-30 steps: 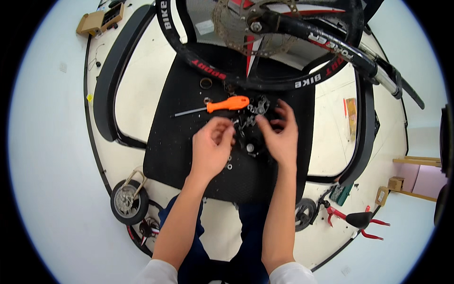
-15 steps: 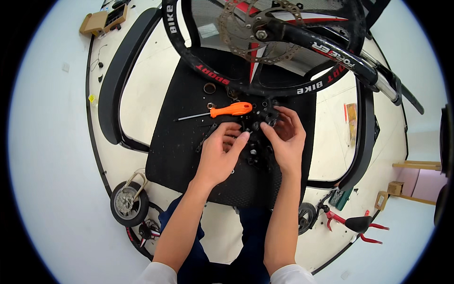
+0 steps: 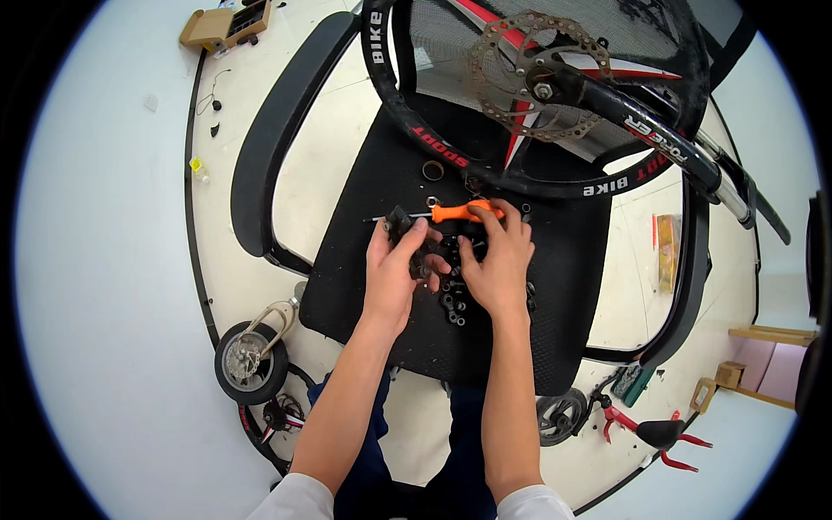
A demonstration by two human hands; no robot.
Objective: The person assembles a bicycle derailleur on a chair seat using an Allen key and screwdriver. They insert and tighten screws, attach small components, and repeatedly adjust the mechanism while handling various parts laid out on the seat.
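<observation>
My left hand grips a small dark, blocky part between thumb and fingers; its exact kind cannot be made out. Behind that part lies a screwdriver with an orange handle and a thin metal shaft pointing left. Over the handle's right end, my right hand is spread, index finger at the handle and thumb apart from it. Whether it presses on the handle is unclear. Small black and metal parts lie between and below my hands on the black chair seat.
A bicycle wheel with a brake disc and a black fork rests across the far side of the seat. Armrests flank it. A metal ring lies near the rim. On the floor are a small wheel and an open cardboard box.
The dark part now shows raised in my left hand. My right hand has come over the screwdriver's handle from the loose parts. The whole view has shifted, moving the chair rightward.
</observation>
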